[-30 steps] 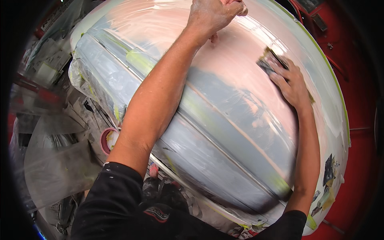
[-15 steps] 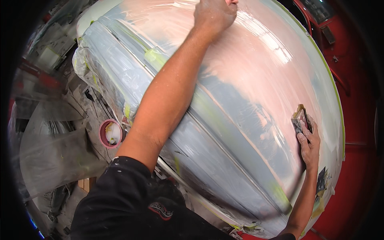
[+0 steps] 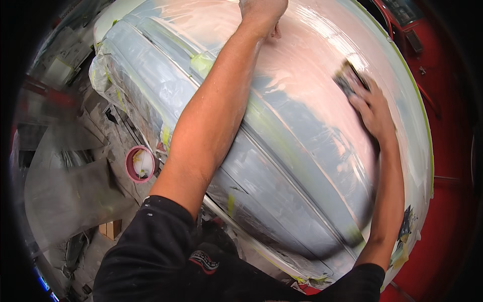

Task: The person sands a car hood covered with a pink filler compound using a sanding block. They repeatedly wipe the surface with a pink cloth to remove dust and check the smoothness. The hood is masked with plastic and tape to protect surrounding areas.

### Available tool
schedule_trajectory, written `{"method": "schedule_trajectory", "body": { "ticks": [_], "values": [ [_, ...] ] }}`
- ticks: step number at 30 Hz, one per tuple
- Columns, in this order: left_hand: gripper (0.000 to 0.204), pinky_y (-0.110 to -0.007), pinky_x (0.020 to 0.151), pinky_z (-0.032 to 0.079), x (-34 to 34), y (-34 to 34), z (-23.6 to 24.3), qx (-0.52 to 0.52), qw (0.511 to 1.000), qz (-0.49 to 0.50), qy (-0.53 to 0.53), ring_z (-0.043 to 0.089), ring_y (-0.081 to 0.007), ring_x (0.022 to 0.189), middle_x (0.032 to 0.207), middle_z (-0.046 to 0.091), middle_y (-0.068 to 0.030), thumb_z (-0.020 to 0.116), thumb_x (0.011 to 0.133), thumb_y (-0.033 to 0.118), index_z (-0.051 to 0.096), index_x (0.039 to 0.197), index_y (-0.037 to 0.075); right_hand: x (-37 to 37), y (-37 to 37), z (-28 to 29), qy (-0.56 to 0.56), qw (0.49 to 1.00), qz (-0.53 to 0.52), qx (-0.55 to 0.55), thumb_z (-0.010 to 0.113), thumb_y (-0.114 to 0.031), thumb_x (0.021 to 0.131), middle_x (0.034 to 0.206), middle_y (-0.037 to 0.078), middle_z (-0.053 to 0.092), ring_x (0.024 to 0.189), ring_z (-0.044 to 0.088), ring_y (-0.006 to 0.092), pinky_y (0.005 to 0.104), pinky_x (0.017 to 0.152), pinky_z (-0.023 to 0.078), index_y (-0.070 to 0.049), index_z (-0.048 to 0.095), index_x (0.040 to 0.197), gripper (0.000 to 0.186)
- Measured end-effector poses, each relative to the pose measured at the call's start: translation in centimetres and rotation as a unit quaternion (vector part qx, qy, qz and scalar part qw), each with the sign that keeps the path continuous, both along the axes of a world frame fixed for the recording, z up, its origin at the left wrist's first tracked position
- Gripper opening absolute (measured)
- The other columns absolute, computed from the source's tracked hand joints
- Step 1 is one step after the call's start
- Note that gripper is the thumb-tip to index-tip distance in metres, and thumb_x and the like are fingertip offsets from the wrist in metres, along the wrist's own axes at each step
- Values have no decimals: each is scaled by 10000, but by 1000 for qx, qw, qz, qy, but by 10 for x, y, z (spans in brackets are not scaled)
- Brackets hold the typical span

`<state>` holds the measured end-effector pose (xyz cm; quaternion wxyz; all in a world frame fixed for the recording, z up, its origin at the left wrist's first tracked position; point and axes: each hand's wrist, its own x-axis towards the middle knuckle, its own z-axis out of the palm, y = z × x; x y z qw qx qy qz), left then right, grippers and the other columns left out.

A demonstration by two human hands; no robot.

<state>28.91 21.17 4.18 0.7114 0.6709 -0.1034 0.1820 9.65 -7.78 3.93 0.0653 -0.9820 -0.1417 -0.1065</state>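
A large curved vehicle body panel [image 3: 302,126] fills the middle, patched pink, grey-blue and pale green, with a wet-looking shine. My right hand [image 3: 370,108] is closed round a dark sanding block [image 3: 349,79], which lies against the pink area at the right. Motion smears the block somewhat. At the top edge my left hand [image 3: 264,15] is over the panel with its fingers curled in. Whatever it holds is hidden behind the hand and cut off by the picture's edge. My left forearm crosses above the panel's ridged grey side.
Thin plastic sheeting [image 3: 108,75] and yellow-green tape line the panel's left edge. On the floor at the left stands a pink bucket [image 3: 141,164] with something white inside. A wooden block [image 3: 110,229] lies below it. Red bodywork [image 3: 448,151] borders the right side.
My right hand has moved the sanding block up and to the left across the panel. My left hand has shifted slightly left, and the pink thing at its fingers no longer shows.
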Motion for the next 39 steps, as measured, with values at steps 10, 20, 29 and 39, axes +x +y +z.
{"method": "schedule_trajectory", "body": {
  "ticks": [10, 20, 29, 39],
  "values": [
    [307, -460, 798, 537, -5, -42, -2, -4, 995, -3, -103, 703, -395, 852, 884, 718, -249, 611, 963, 253, 681, 1002, -43, 11, 21, 2, -34, 999, 19, -24, 658, -272, 927, 1425, 223, 574, 1271, 549, 431, 469, 1119, 403, -160, 722, 1320, 415],
    [260, -339, 648, 511, 7, -13, -1, -25, 992, -84, -96, 650, -176, 703, 857, 749, -127, 592, 951, 210, 715, 953, -19, -55, -23, 10, 19, 1000, -6, 4, 652, -293, 936, 1466, 218, 549, 1304, 539, 432, 456, 1142, 383, -138, 711, 1335, 432],
    [249, -344, 615, 504, 2, -47, -1, -12, 983, -131, -130, 628, -156, 670, 771, 705, -80, 570, 950, 196, 707, 903, -7, 20, 14, -2, -72, 995, 54, -30, 660, -292, 944, 1411, 216, 584, 1247, 568, 432, 476, 1100, 425, -158, 718, 1325, 408],
    [227, -352, 644, 512, -8, -28, 5, 28, 989, -114, -89, 636, -166, 708, 831, 723, -106, 572, 938, 185, 704, 940, 0, -99, -41, 16, 29, 999, -40, 2, 660, -246, 909, 1439, 219, 563, 1294, 541, 427, 472, 1127, 391, -145, 714, 1336, 443]
  ]
}}
